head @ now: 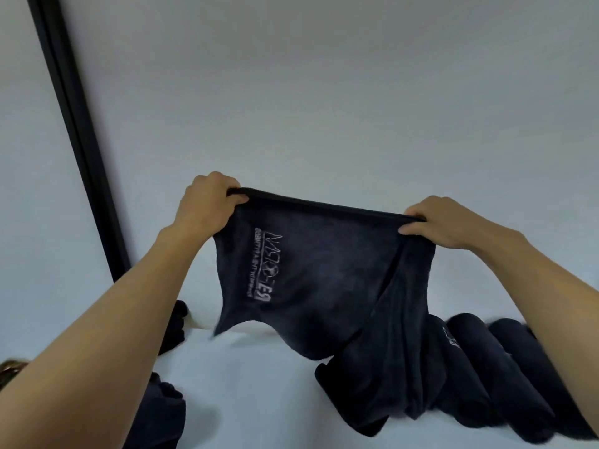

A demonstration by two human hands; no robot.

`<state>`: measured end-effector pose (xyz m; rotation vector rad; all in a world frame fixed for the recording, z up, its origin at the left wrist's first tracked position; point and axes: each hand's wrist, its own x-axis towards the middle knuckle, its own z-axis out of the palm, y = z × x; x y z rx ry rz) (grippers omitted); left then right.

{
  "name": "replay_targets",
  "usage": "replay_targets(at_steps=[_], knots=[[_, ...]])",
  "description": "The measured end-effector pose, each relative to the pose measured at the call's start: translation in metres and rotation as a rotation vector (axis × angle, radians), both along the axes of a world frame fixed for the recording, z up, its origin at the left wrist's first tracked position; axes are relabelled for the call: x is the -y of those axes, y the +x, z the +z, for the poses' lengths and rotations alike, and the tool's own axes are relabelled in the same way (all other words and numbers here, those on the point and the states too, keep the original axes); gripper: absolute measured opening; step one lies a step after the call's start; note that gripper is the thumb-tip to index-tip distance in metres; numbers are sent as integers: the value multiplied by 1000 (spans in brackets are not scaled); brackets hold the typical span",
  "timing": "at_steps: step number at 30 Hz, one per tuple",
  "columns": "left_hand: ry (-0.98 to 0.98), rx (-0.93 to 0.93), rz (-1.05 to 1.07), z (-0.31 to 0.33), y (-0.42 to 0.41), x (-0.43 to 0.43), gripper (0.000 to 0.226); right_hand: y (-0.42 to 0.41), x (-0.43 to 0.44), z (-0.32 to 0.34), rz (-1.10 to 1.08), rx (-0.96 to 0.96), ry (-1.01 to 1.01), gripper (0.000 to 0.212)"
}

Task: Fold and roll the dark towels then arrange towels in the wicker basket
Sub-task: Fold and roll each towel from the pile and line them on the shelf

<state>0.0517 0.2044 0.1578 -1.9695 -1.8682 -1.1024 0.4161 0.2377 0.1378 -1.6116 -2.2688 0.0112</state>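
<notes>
I hold a dark navy towel (324, 273) with white lettering up in the air by its top edge. My left hand (207, 205) grips the top left corner and my right hand (444, 222) grips the top right corner, so the edge is stretched between them. The towel hangs down and its lower end rests on the white table (259, 400). Several rolled dark towels (479, 377) lie side by side on the table at the right, below my right arm. A sliver of the wicker basket (9, 367) shows at the far left edge.
More dark towels (162, 413) lie under my left arm at the lower left, and another dark piece (175, 328) sits behind it. A black frame strip (77, 137) runs diagonally up the pale wall at the left.
</notes>
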Motion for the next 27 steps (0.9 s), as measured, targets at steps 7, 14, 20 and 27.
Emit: replay_targets(at_steps=[7,14,20,27], knots=[[157,263,-380,12,69,6,12,-47,21,14,228,-256,40,49],[-17,509,-516,9,105,5,28,-98,28,39,375,-445,127,27],[-432,478,-632,-33,106,12,13,-89,23,39,300,-678,133,30],[-454,108,-187,-43,46,-18,25,-27,-13,66,14,-884,341,22]])
